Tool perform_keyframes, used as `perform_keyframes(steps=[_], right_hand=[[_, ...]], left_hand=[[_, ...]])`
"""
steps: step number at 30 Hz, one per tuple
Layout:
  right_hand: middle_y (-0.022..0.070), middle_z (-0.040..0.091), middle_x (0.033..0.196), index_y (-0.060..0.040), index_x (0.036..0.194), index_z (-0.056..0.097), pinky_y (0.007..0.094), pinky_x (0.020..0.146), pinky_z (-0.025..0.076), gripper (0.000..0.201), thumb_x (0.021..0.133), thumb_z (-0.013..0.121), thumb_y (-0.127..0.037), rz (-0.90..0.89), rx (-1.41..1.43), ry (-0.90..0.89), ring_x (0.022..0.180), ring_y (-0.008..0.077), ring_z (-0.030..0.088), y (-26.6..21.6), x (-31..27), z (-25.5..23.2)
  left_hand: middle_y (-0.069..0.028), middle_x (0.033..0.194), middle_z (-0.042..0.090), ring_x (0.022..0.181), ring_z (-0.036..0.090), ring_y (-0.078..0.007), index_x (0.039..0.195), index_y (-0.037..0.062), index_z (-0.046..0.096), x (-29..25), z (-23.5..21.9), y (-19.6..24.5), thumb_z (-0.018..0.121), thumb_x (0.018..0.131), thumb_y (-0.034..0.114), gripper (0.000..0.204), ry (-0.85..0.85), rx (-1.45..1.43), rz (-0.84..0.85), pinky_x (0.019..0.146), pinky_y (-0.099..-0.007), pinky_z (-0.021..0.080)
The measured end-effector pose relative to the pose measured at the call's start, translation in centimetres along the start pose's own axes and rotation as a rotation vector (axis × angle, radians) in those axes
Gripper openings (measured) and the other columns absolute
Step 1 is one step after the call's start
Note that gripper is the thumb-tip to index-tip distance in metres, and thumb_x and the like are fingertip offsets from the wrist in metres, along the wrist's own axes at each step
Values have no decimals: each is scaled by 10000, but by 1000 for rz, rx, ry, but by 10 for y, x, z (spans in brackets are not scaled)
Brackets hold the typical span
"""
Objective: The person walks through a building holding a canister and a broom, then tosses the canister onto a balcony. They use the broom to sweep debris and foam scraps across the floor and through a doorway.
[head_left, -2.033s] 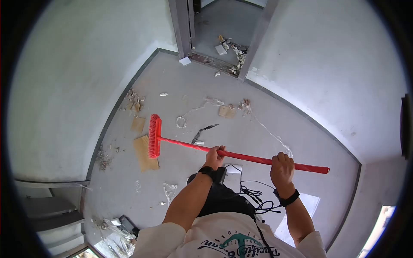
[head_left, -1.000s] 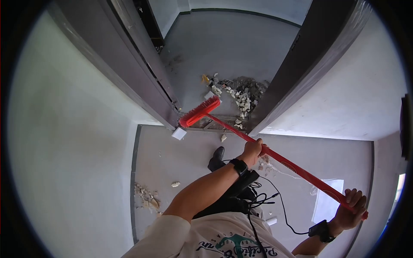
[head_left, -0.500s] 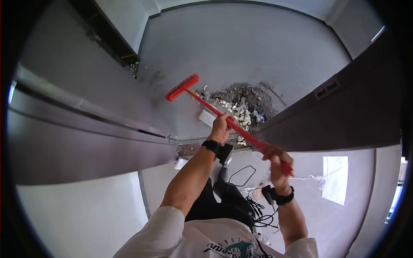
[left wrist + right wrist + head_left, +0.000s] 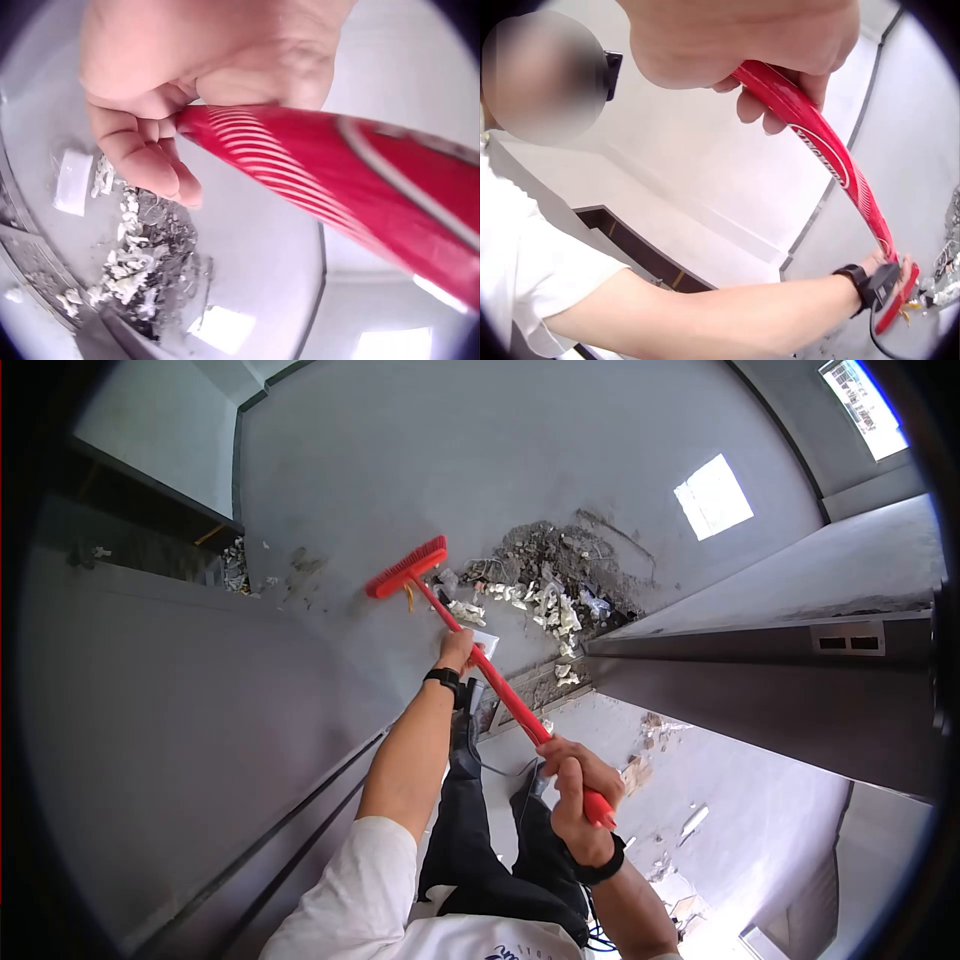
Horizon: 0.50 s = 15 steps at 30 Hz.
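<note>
A red push broom slants across the head view, its bristled head at the far end over the grey floor. My left hand grips the handle about midway along. Near the handle's end, my right hand wraps round it, thumb on top. Fingers curl about the red handle in the left wrist view. The right wrist view shows the handle running from the right hand down to the left one. Just right of the broom head lies a rubble pile with white chunks.
A dark door panel stands at the left, and a door frame on the right. A dirty threshold strip crosses near the feet. A white block lies beside the left hand. More debris sits by the left wall.
From the littered room, I have moved forward into the doorway with the broom. The broom head has passed beyond the threshold to the left of the rubble pile. Both hands keep holding the handle.
</note>
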State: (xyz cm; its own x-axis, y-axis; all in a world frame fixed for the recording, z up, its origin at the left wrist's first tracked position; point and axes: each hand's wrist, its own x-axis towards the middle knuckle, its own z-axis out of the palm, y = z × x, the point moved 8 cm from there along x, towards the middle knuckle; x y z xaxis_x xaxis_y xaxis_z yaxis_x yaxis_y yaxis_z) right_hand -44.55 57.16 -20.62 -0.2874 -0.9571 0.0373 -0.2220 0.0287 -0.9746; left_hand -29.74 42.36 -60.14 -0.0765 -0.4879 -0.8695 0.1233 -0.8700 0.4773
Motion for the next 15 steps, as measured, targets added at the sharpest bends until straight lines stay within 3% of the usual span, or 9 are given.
perform_keyframes(steps=[3, 4, 6, 10, 15], right_hand=[[145, 628, 745, 53, 652, 550, 339, 795, 497, 193, 815, 450, 23, 21, -20, 88, 720, 246, 647, -18, -4, -7], [147, 627, 725, 52, 633, 544, 342, 794, 499, 206, 813, 449, 20, 8, -8, 139, 706, 245, 645, -26, -9, -12], [157, 625, 707, 51, 621, 536, 347, 773, 506, 205, 807, 459, 13, 36, -25, 150, 676, 253, 642, -43, -24, -19], [153, 615, 679, 46, 598, 519, 347, 731, 519, 219, 807, 477, -2, 6, -82, 155, 633, 237, 633, -71, -72, -38], [155, 622, 682, 30, 586, 516, 321, 654, 520, 236, 813, 494, -30, 93, -129, 211, 589, 225, 623, -87, -154, -77]], left_hand=[[-56, 646, 566, 495, 538, -162, 964, 60, 521, -14, 10, -15, 518, 836, 261, 238, 41, 120, -13, 394, -310, 405], [-40, 648, 553, 495, 519, -159, 865, 77, 534, -29, 14, -17, 521, 833, 265, 191, 11, 162, -11, 399, -299, 389], [-36, 643, 538, 502, 505, -160, 818, 82, 524, -38, 17, -42, 518, 826, 259, 177, -38, 243, -88, 411, -295, 385], [-39, 636, 528, 508, 501, -160, 811, 79, 516, -99, 28, -80, 514, 820, 246, 168, -75, 371, -151, 419, -291, 385], [-57, 619, 532, 482, 498, -165, 752, 69, 515, -159, 53, -162, 496, 806, 211, 153, -183, 420, -148, 398, -302, 390]])
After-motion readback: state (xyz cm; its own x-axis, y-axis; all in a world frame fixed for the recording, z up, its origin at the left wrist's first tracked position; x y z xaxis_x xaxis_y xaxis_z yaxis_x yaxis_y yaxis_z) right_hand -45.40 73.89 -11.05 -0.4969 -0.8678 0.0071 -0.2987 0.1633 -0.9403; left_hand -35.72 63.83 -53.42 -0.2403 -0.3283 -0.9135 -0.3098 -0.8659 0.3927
